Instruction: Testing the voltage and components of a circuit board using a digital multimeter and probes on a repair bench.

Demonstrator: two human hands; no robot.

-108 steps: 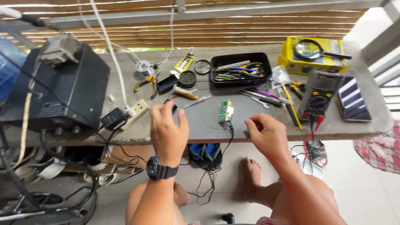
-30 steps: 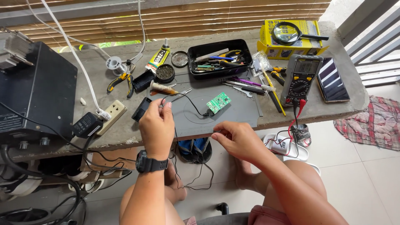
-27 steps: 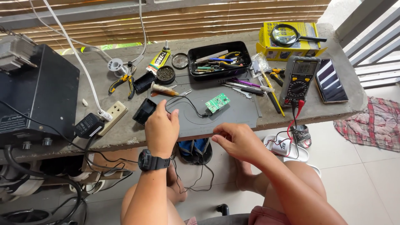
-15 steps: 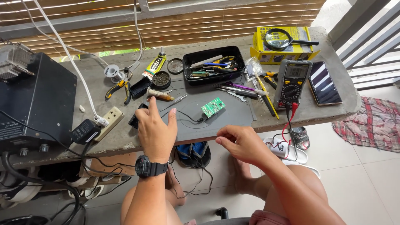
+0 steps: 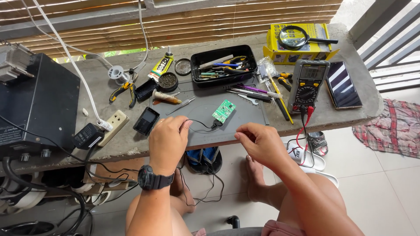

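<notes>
The left hand (image 5: 168, 139) pinches a thin black wire (image 5: 197, 123) that runs to the small green circuit board (image 5: 224, 111) lying flat on the grey mat (image 5: 245, 124). The right hand (image 5: 259, 142), fingertips pressed together, seems to hold the wire's slack near the bench edge. The board looks wired but untested, and the meter (image 5: 309, 85) sits unused beside the mat.

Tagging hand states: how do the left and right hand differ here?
The left hand wears a black wristwatch; the right hand has a bare wrist. The left pinches the thin black wire running to the green circuit board; whether the right grips anything is unclear. Both hover at the grey mat's near edge.
</notes>
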